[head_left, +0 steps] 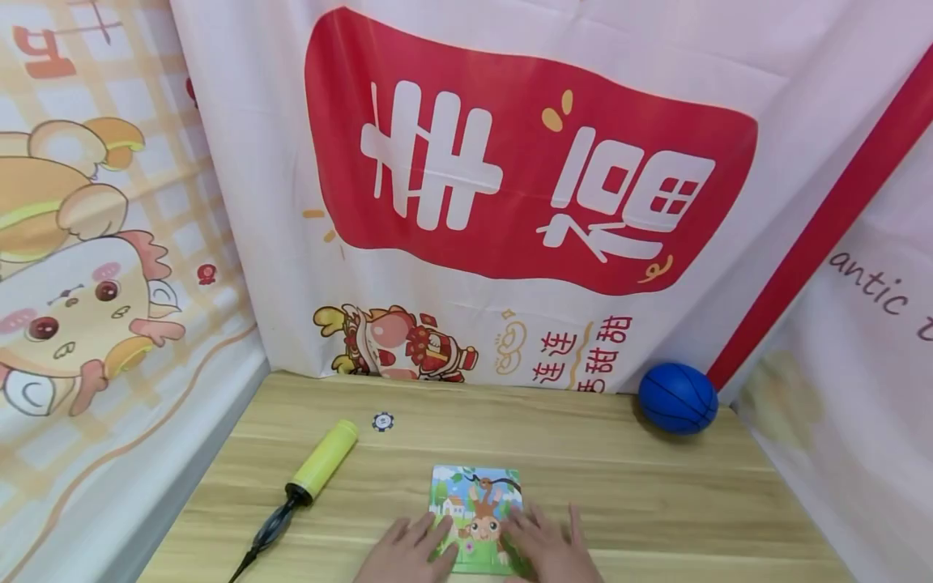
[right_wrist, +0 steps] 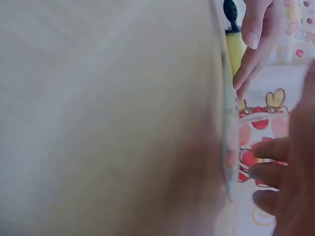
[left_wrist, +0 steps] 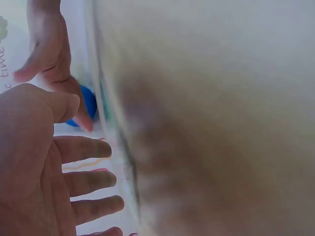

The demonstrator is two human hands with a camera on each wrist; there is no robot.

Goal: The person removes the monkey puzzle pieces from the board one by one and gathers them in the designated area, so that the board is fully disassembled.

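Note:
In the head view a square jigsaw puzzle with a monkey, a house and leaves lies flat near the table's front edge. My left hand is at its lower left side, fingers spread and fingertips overlapping the picture's edge. On the opposite side my right hand reaches over the lower right edge with its fingers extended. Both wrist views look low along the tabletop: the left hand and the right hand show relaxed fingers, with the puzzle seen edge-on as a thin strip.
A yellow hand pump with a black handle lies left of the puzzle on the wooden table. Behind it is a small round chip. A blue basketball sits at the back right corner. Printed curtains hang around the table.

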